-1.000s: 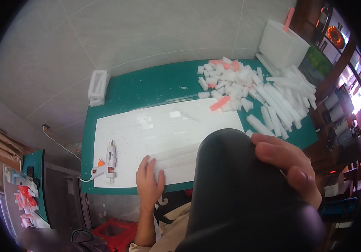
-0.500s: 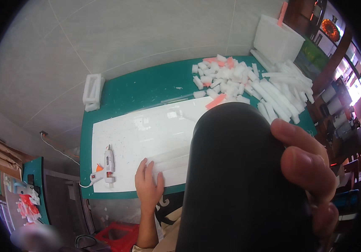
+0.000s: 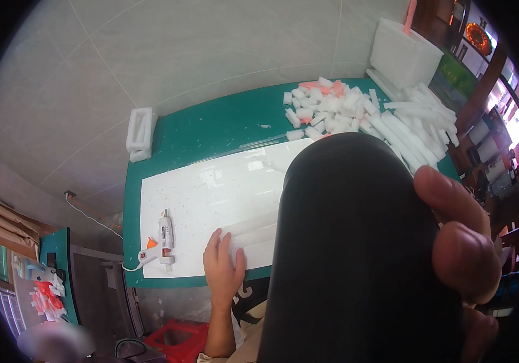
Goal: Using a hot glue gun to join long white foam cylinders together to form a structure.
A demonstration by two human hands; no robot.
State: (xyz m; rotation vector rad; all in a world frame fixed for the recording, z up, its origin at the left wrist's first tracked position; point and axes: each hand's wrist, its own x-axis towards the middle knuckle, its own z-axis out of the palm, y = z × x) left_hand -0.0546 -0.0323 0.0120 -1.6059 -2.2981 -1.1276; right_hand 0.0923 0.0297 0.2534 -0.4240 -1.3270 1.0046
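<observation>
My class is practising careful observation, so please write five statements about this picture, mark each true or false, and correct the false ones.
1. A white plastic glue gun with an orange trigger lies on a glossy white sheet. True.
2. The left hand grips the glue gun. False: it is at the left end of the long white strips, apart from the glue gun.
3. The fingers of the right hand are at the right side of a large, smooth, round-topped black object. True.
4. The heap of chopped foam pieces is all white. False: some pieces are pink.
5. A hollow, rectangular white foam block stands at the green table's far left corner. True.
</observation>
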